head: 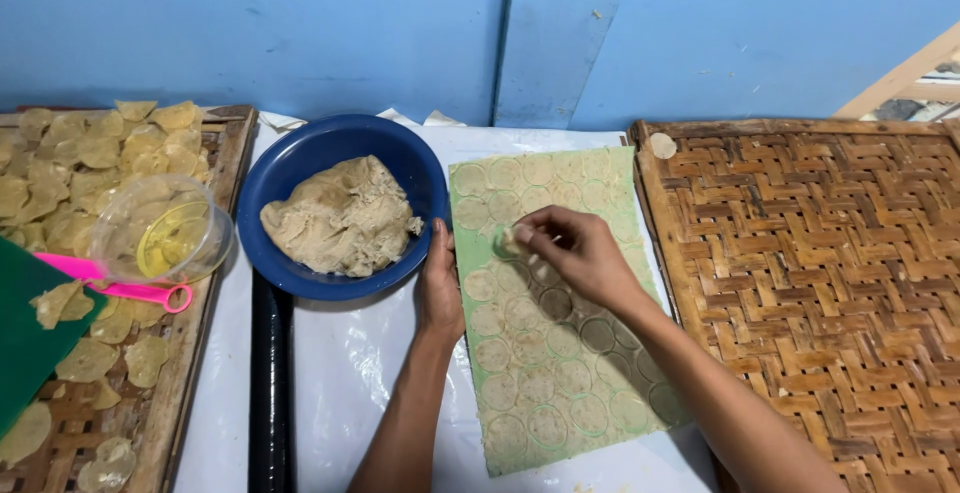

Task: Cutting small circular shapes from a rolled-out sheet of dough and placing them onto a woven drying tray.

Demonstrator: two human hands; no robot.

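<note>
A green sheet [560, 373] covered with thin dough cut into several rounds lies on white plastic in the middle. My right hand [575, 253] hovers over its upper part, fingers pinched on one small dough round [508, 244] lifted off the sheet. My left hand [438, 288] rests flat at the sheet's left edge, touching the rim of a blue bowl [300, 168]. Inside the bowl is a lump of beige dough [345, 218].
An empty woven bamboo tray [820, 273] on the right carries one dough round [662, 145] at its far corner. Another tray [170, 393] on the left holds several rounds, a clear plastic cup [165, 233], a pink tool [130, 291] and a green board [25, 338]. A black roller [268, 383] lies beside it.
</note>
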